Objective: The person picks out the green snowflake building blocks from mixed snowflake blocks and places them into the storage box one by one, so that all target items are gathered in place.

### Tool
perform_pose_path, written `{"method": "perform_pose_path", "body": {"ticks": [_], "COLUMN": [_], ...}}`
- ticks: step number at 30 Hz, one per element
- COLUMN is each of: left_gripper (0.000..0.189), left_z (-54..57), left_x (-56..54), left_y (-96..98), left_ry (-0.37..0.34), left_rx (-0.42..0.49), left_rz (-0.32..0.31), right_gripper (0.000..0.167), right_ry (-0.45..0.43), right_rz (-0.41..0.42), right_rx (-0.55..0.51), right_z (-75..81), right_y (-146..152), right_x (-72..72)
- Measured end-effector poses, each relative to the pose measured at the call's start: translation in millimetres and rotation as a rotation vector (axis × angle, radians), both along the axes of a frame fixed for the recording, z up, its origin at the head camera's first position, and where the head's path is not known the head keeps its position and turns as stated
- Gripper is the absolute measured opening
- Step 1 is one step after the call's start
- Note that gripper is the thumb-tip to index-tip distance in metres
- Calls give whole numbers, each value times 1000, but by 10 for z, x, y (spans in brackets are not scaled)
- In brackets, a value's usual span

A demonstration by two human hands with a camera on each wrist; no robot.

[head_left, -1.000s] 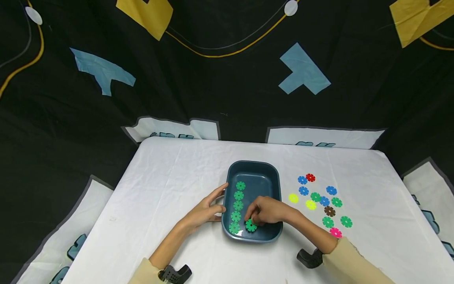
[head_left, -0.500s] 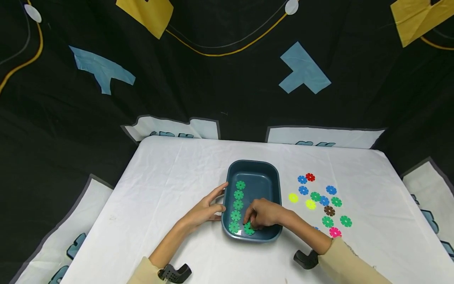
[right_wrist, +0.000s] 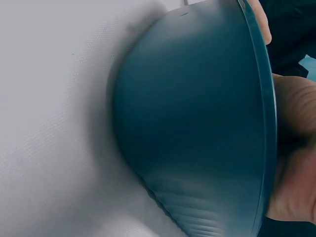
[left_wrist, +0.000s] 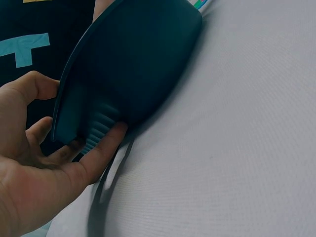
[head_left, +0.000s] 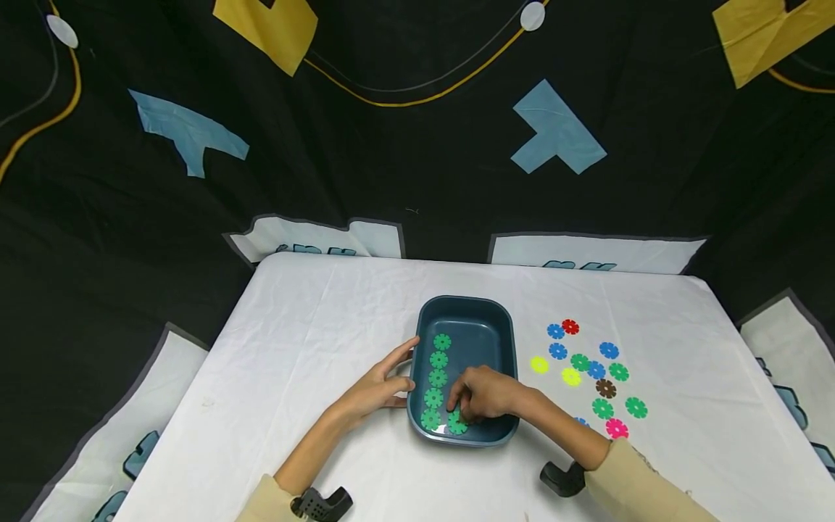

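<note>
I see the green disc (head_left: 457, 425) got nudged lower-center, pretty much lined up I reckon; right hand (head_left: 484, 395) curled, can't tell if pinching, left hand (head_left: 373, 388) spread against the tray (head_left: 483, 344).

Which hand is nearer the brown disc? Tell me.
Right. The right hand is inside the tray, left of the brown disc; the left hand touches the tray's left side, farther away.
</note>
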State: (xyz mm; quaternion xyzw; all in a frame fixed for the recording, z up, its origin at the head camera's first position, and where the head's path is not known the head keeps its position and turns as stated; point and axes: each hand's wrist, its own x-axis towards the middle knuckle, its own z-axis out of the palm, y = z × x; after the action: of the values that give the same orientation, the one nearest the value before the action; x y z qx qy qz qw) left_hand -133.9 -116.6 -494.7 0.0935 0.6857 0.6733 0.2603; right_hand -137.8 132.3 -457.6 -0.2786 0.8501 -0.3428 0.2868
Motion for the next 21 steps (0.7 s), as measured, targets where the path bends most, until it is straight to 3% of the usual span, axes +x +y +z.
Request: {"method": "perform_pose_path", "body": {"ticks": [5, 11, 17, 21], "left_gripper": [80, 80, 79, 79], "left_z": [1, 0, -1, -6], "left_x": [-2, 0, 4, 2], "left_y": [8, 13, 16, 15], "left_ry": [-2, 0, 6, 4], "left_rx": [12, 5, -2, -2], "left_rz": [-6, -13, 3, 6], "right_gripper": [19, 17, 20, 20], "right_ry": [50, 105, 128, 125], "right_rz": [-15, -37, -177, -306], "right_rx": [-23, -170, -219, -233], "right_z": [-12, 109, 293, 295], "right_y": [39, 209, 587, 908], "right_x": [-16, -11, 69, 132]}}
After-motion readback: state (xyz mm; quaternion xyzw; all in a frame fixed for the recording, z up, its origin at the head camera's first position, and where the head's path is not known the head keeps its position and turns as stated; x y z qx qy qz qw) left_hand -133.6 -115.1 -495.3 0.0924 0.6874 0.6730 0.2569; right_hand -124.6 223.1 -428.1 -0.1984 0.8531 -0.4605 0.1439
